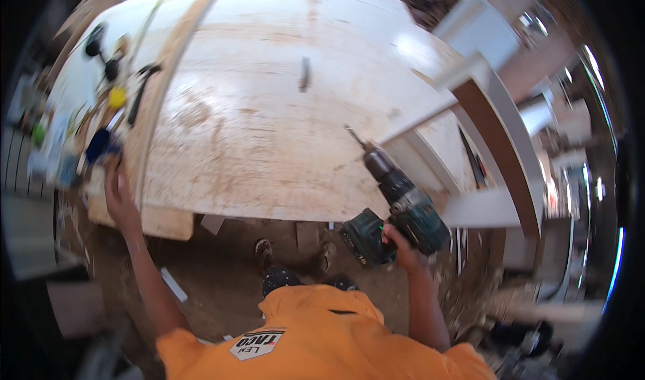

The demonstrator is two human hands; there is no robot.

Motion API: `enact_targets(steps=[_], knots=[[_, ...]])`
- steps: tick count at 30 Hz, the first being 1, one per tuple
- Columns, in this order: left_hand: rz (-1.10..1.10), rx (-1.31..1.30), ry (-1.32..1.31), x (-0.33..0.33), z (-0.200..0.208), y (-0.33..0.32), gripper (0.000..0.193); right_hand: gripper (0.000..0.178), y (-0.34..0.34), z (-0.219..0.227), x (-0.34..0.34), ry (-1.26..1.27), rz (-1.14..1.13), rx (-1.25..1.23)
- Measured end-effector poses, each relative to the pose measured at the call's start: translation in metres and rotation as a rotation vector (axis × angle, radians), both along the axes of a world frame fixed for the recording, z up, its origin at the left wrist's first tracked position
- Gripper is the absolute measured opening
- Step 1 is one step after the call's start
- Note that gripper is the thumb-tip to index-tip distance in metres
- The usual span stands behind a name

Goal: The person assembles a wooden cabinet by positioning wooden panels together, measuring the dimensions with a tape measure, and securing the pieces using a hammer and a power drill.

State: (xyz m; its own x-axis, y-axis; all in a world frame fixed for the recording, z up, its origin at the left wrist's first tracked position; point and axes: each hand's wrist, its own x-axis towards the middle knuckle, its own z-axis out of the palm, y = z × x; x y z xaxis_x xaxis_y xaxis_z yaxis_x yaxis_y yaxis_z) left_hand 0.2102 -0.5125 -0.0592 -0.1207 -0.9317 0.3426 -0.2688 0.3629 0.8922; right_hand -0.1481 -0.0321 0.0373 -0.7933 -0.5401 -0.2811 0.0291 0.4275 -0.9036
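Observation:
My right hand (403, 247) is wrapped round the grip of a dark green and black cordless drill (400, 195). Its bit points up and left over the worktable (269, 172), and the battery sits at the lower left of the drill. At the table's left edge, my left hand (119, 195) reaches forward with fingers stretched out, just below a dark blue object (101, 145) whose kind is too blurred to tell. A hammer (141, 92) with a dark handle lies beyond that hand, against a long wooden strip (171, 64). A yellow item (117, 98) is beside it.
An open white panel frame with a brown edge (497, 151) stands at the table's right. A small dark piece (305, 74) lies on the tabletop. Dark tools (474, 161) rest inside the frame. Scraps, including a white strip (173, 284), litter the floor.

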Motion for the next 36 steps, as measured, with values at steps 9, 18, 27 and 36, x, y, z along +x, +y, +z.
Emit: enact_targets(steps=[9,18,27,36], knots=[[-0.419,0.147,0.043,-0.173,0.04,0.16,0.036,0.023,0.169,0.058,0.029,0.046,-0.574,0.402],[-0.293,-0.454,0.064,-0.368,0.223,0.256,0.044,0.018,0.395,0.026,-0.087,0.119,-1.26,-0.118],[-0.73,-0.512,-0.34,-0.561,0.272,0.483,0.041,0.026,0.451,-0.041,-0.383,0.314,-0.813,-0.27],[-0.3,-0.498,-0.542,-0.588,0.264,0.525,0.051,0.03,0.422,-0.159,-0.515,0.495,-0.593,-0.089]])
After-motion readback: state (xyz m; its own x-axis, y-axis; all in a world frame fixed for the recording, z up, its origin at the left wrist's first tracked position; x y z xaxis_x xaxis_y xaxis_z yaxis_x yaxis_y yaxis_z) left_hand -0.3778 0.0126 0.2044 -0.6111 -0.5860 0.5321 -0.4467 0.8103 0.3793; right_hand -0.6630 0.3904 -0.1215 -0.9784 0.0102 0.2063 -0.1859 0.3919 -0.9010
